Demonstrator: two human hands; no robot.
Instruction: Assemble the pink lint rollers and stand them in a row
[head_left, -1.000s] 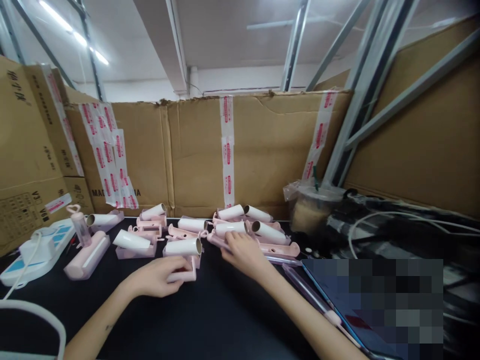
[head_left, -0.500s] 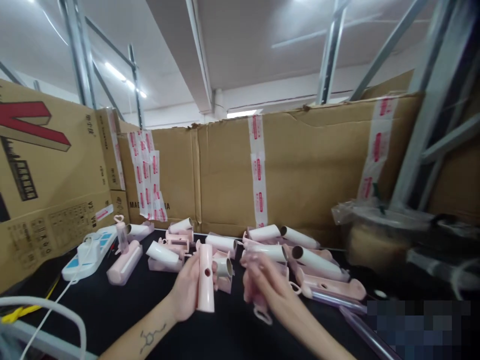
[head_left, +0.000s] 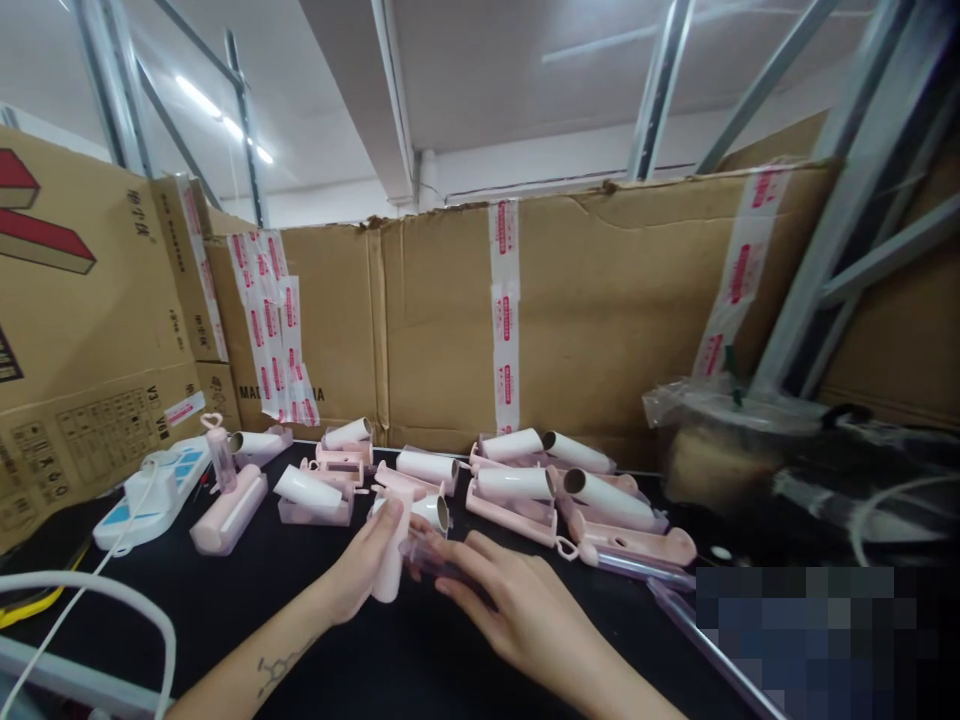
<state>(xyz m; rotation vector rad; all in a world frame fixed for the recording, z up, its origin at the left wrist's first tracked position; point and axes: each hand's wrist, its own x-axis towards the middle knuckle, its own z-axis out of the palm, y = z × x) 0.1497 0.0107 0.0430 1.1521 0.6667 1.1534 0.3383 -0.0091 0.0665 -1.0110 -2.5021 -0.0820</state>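
Note:
My left hand (head_left: 360,568) is wrapped round a pink plastic roller cover (head_left: 389,572), held upright just above the black table. Closed round a clear, purplish handle (head_left: 435,556), my right hand (head_left: 517,590) keeps it sideways with its end against the right side of the cover. Whether that end sits inside the cover's hole is hidden. Close behind the hands lies a white paper roll (head_left: 429,512) beside pink parts. To the left stands a finished-looking pink lint roller (head_left: 229,510) with a heart-ended handle.
Several white rolls in pink cases (head_left: 514,485) lie along the back. Clear tubes (head_left: 709,640) are at the right front. A power strip (head_left: 161,500) with a white cable is at left. A bagged cup (head_left: 712,455) stands right, before the cardboard wall (head_left: 600,300).
My right hand has brought the handle leftward to the pink cover. The cover has turned, so its hole no longer faces me. The view has shifted slightly.

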